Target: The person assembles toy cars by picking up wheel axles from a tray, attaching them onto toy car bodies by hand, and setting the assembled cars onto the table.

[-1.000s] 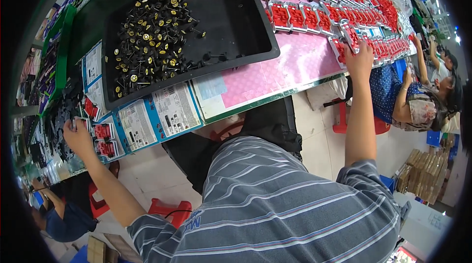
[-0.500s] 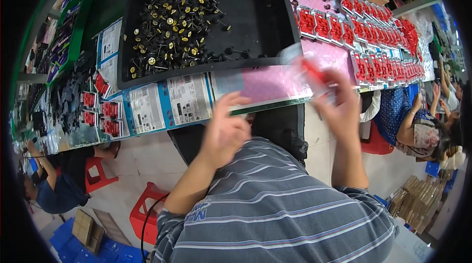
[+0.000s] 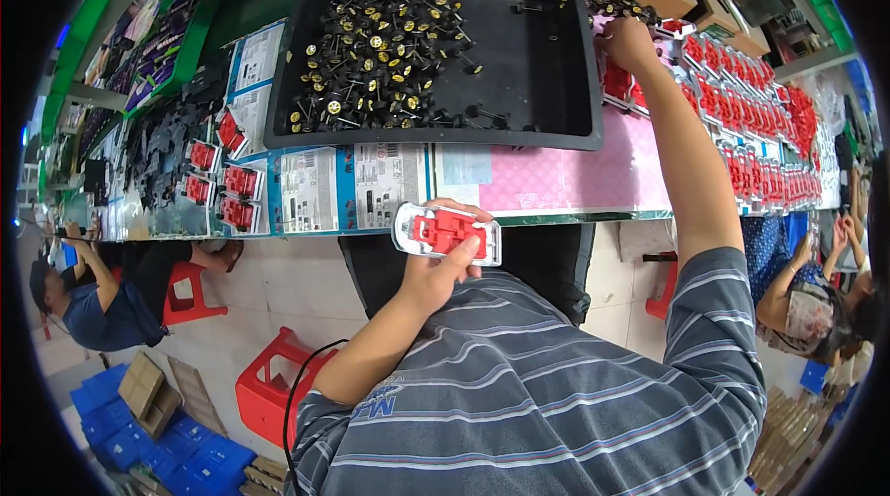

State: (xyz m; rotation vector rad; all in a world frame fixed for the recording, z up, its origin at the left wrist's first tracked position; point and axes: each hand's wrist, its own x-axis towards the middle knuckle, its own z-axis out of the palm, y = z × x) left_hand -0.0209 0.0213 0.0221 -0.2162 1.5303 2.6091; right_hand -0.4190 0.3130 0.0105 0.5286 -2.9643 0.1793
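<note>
In front of my chest my left hand is closed on a toy car body. A whitish shell surrounds its red inner part, which faces up, and my thumb presses on the red. My right arm stretches far forward over the bench. At its end my right hand reaches down beside a small pile of black wheels on axles, just past the tray's right side. Its fingertips are hidden, so I cannot see whether they hold anything. Red-and-white car bodies lie right under the wrist.
A large black tray holds a heap of wheels on axles. Rows of red car bodies fill the bench's right side. Several more car bodies lie at left beside black parts. Red stools and co-workers flank me.
The car body, blurred in my right hand before, is now in my left hand, near my chest. My right hand has moved forward and up to the small wheel pile.
</note>
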